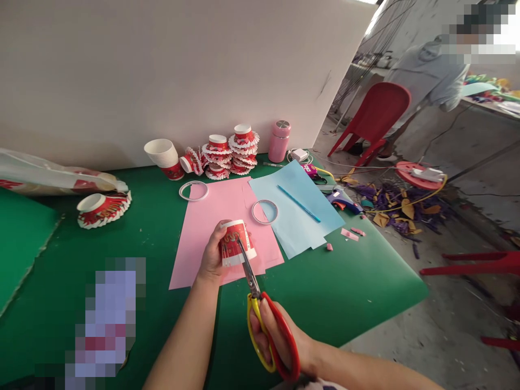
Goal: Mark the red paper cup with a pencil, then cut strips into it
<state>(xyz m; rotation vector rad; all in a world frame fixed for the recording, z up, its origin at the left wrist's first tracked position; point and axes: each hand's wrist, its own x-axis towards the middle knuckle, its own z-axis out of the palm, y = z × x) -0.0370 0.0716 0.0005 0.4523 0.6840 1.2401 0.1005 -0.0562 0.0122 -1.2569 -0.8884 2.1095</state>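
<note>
My left hand (211, 254) is wrapped round a red patterned paper cup (233, 244), which is tipped on its side-to-upside-down with its white-edged part toward me. Some slits show along the cup's lower left edge. In my right hand (284, 330) is a pair of scissors (252, 281) with one yellow and one red handle loop. Its blades reach up to the cup's printed side; whether they are cutting into it I cannot tell. Pink paper (215, 216) lies beneath the cup, and light blue paper (300, 216) overlaps it to the right.
Two rolls of tape (265, 222) and a blue pencil (298, 203) lie on the papers. Behind stand stacked paper cups (160, 151), fringed cups (218, 157) and a pink bottle (280, 141). A glue gun (344, 200) lies right. A person (426, 76) is beyond a red chair (377, 116).
</note>
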